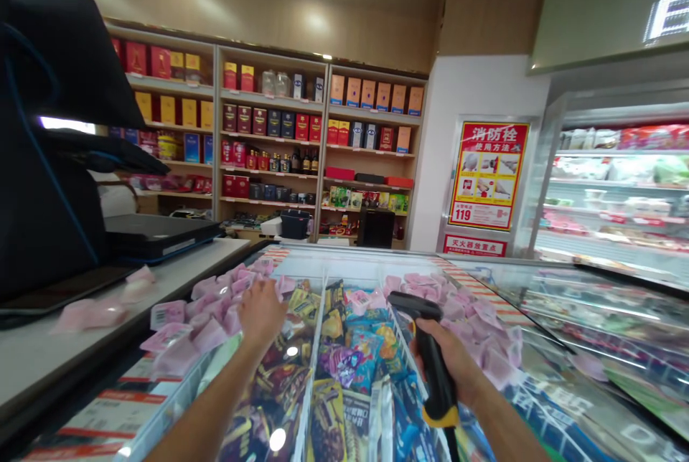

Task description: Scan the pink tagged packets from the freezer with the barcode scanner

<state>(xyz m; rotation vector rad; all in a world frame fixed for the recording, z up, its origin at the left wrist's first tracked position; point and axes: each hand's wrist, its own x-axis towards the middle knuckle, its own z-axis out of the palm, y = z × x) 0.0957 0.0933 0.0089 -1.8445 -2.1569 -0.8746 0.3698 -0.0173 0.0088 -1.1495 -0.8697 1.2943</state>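
Note:
My left hand (pixel 263 315) reaches over a heap of pale pink plastic tubs (pixel 207 304) on the freezer's left side. Its fingers bend away from me among the tubs; their tips are hidden, so I cannot tell whether they grip one. My right hand (pixel 457 358) is closed around the handle of a black and yellow barcode scanner (pixel 433 361), its head turned to the left. Close to the scanner head, a labelled pink tub (pixel 359 300) lies on the glass. A second heap of pink tubs (pixel 474 326) spreads beyond my right hand.
Beneath the glass, wire dividers separate bagged ice creams (pixel 344 369). A counter (pixel 226 254) with blurred pink tubs (pixel 100 311) and a dark checkout terminal (pixel 64 89) stands left. Shelves of boxes (pixel 269 121) line the back; a refrigerated display (pixel 619 189) is at right.

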